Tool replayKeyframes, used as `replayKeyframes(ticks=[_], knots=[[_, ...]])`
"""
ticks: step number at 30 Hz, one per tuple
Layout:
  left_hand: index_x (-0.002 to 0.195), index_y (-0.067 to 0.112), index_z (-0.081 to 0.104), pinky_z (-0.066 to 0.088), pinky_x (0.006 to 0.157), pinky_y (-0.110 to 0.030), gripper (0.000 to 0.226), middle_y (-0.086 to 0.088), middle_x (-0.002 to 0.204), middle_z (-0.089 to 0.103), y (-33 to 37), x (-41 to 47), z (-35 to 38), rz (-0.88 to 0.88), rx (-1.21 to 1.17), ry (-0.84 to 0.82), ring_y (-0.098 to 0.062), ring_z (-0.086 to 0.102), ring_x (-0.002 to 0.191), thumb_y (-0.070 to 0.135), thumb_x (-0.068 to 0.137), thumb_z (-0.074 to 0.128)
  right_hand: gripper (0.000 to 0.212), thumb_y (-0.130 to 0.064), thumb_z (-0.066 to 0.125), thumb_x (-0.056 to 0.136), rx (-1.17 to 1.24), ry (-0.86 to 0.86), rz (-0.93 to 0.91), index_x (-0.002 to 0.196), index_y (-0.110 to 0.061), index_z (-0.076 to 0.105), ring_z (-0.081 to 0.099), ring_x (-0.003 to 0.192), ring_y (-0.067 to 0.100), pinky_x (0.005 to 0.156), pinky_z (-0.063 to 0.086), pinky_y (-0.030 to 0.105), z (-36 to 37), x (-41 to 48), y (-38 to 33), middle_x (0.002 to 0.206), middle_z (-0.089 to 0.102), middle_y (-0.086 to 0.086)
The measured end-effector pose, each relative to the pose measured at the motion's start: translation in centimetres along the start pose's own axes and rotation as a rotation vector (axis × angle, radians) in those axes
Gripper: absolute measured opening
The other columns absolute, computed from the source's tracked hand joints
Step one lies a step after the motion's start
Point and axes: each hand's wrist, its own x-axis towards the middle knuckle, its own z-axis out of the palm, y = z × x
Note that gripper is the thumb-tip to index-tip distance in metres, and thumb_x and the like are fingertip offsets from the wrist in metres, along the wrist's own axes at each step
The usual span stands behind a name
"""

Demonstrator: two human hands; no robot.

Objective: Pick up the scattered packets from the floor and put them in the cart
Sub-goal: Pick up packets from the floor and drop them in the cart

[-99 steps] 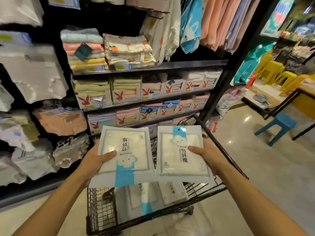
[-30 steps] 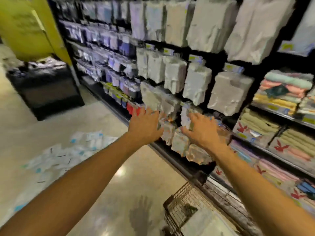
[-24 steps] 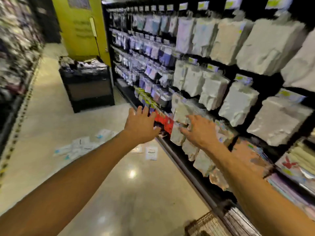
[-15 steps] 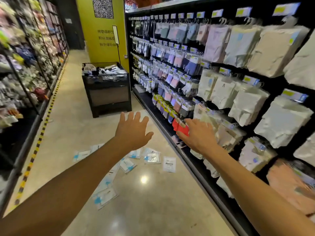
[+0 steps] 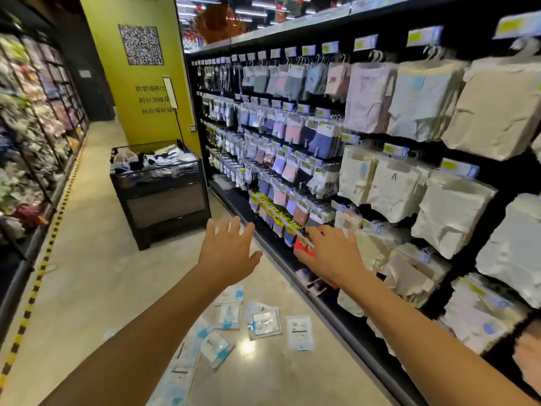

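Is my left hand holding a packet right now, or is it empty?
Empty. The left hand is open, fingers spread in mid-air; the packets lie on the floor.

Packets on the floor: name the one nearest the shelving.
The white packet with dark print, lying alone at the scatter's right edge, closest to the shelf base.

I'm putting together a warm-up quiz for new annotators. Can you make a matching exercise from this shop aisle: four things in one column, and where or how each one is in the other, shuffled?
Things:
1. scattered packets
2. QR code
3. black display bin
4. left hand

Place or state:
a. printed high on the yellow wall
b. raised in the air, fingers spread, holding nothing
c. lying flat on the floor
d. standing in front of the wall's foot, goods piled on top

Pairs: 1-c, 2-a, 3-d, 4-b
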Motion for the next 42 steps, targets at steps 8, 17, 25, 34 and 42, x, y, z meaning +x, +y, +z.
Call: replayKeyframes(ticks=[8, 17, 25, 34, 42], knots=[[0.151, 0.025, 0.033, 0.021, 0.119, -0.062, 0.070, -0.012, 0.153, 0.042, -4.0, 14.9, 3.3, 0.006, 0.024, 0.062, -0.036, 0.032, 0.146, 0.068, 0.096, 0.040, 0.065, -0.077, 0.033, 0.090, -0.041, 0.006, 0.064, 0.128, -0.029, 0.055, 0.053, 0.128, 0.031, 0.114, 0.028, 0.064, 2.8, 15.8, 0.0, 0.130, 0.060, 0.005], [0.150, 0.022, 0.040, 0.026, 0.114, -0.062, 0.083, -0.012, 0.150, 0.046, -8.0, 31.3, 11.1, 0.073, -0.016, 0.053, -0.036, 0.039, 0.140, 0.075, 0.088, 0.028, 0.086, -0.085, 0.024, 0.085, -0.087, 0.029, 0.095, 0.149, -0.032, 0.046, 0.044, 0.141, 0.031, 0.122, 0.014, 0.069, 7.9, 31.1, 1.3, 0.146, 0.054, 0.006], [0.150, 0.020, 0.039, 0.025, 0.114, -0.062, 0.083, -0.012, 0.152, 0.045, -9.2, 47.6, 22.4, 0.238, -0.028, 0.004, -0.037, 0.038, 0.141, 0.073, 0.088, 0.023, 0.069, -0.073, 0.043, 0.092, -0.139, 0.002, 0.229, 0.143, -0.025, 0.050, 0.053, 0.130, 0.034, 0.116, 0.020, 0.063, 18.8, 42.8, 4.0, 0.132, 0.061, 0.009], [0.159, 0.019, 0.029, 0.019, 0.120, -0.061, 0.088, -0.017, 0.163, 0.033, -5.1, 56.2, 46.6, 0.387, -0.034, -0.214, -0.038, 0.032, 0.148, 0.069, 0.089, 0.047, 0.062, -0.063, 0.039, 0.085, -0.129, -0.188, 0.407, 0.124, -0.020, 0.060, 0.062, 0.113, 0.034, 0.107, 0.037, 0.055, 41.9, 45.7, 10.9, 0.118, 0.066, 0.008], [0.163, 0.013, 0.014, 0.016, 0.122, -0.061, 0.091, -0.023, 0.167, 0.019, 0.8, 54.9, 77.2, 0.538, 0.000, -0.478, -0.042, 0.022, 0.153, 0.065, 0.094, 0.043, 0.065, -0.061, 0.052, 0.089, -0.030, -0.356, 0.525, 0.133, -0.014, 0.060, 0.063, 0.115, 0.035, 0.102, 0.047, 0.060, 69.4, 43.5, 18.2, 0.122, 0.067, 0.010]])
